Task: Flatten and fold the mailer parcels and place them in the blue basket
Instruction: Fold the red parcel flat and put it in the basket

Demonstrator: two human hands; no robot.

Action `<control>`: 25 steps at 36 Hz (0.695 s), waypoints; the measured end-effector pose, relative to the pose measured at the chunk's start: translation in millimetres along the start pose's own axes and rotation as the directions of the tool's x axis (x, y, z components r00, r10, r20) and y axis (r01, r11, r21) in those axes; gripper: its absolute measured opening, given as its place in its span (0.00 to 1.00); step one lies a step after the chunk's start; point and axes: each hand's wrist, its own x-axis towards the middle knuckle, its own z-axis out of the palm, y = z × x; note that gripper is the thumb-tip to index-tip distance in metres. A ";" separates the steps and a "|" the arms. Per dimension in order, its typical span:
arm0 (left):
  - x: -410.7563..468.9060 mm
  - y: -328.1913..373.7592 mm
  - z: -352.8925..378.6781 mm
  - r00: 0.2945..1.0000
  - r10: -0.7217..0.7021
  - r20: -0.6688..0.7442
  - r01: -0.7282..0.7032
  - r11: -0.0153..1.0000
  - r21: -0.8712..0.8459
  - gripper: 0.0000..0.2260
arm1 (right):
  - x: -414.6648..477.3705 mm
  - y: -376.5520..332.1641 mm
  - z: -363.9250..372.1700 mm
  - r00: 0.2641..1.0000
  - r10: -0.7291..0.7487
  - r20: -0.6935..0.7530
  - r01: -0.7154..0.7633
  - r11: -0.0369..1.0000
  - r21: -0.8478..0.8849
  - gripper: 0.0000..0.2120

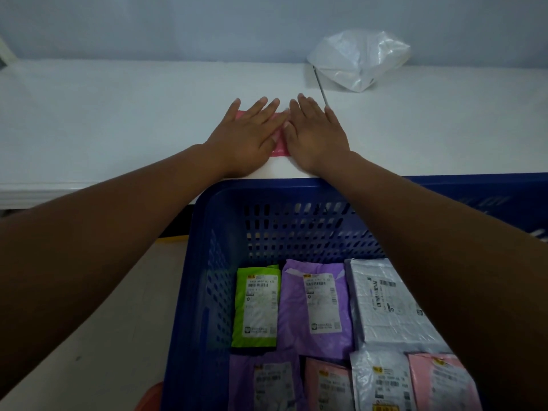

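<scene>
- The left hand (247, 137) lies flat on a pink mailer (279, 148) on the white bench (118, 114).
- Its fingers (260, 107) are straight and spread a bit wide. They press down and hold nothing.
- The right hand (318, 134) lies flat just beside it on the same pink mailer. Its fingers are straight too and sit close together, pressing down.
- Only small bits of the pink mailer peek out, mostly between the two hands.
- The blue basket (267, 186) sits close against the near edge of the bench. Both arms reach over it.
- Flat parcels lie in the basket with their white labels up.
- In the far row are a green mailer (257, 307), a purple mailer (314, 304) and a grey mailer (388, 310), side by side.
- In the near row are a second purple mailer (261, 381), a small pink mailer (326, 384), a white mailer (381, 381) and a big pink mailer (441, 381).
- A crumpled plastic bag (358, 57) sits far back on the bench, to the right, by the wall.
- A thin grey stick (321, 87) lies between the bag and the right hand. Its near end is just beside that hand.
- An orange thing (151, 396) shows at the bottom, left of the basket. I cannot tell what it is.
</scene>
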 end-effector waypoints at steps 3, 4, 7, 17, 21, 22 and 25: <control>0.3 0.0 -0.6 0.999 0.011 0.047 -0.007 0.997 -0.075 0.24 | 1.1 0.1 0.8 0.999 0.022 0.042 -0.021 1.000 -0.012 0.29; 0.4 0.0 -0.8 0.998 0.009 0.063 -0.004 0.996 -0.089 0.24 | 1.5 0.0 0.9 0.998 0.028 0.054 -0.027 0.999 -0.022 0.29; 1.3 -0.3 -1.1 0.997 0.010 0.076 -0.003 0.996 -0.091 0.23 | 2.8 0.5 1.6 0.997 0.032 0.074 -0.028 0.998 -0.054 0.29; 2.3 -1.0 -0.9 0.994 0.000 0.111 0.008 0.997 -0.078 0.24 | 3.5 0.4 -0.5 0.992 0.027 0.126 -0.019 0.997 -0.069 0.30; 1.8 0.1 -2.7 0.993 -0.001 0.117 0.010 0.997 -0.077 0.24 | 4.6 0.8 -0.3 0.990 0.028 0.138 -0.020 0.998 -0.064 0.30; 1.7 0.7 -3.3 0.993 -0.003 0.118 0.012 0.997 -0.075 0.24 | 4.9 0.8 -0.2 0.989 0.031 0.144 -0.022 0.998 -0.063 0.30; 1.3 0.9 -3.5 0.992 -0.002 0.124 0.012 0.997 -0.076 0.24 | 5.6 0.7 -0.4 0.987 0.037 0.157 -0.028 0.998 -0.058 0.30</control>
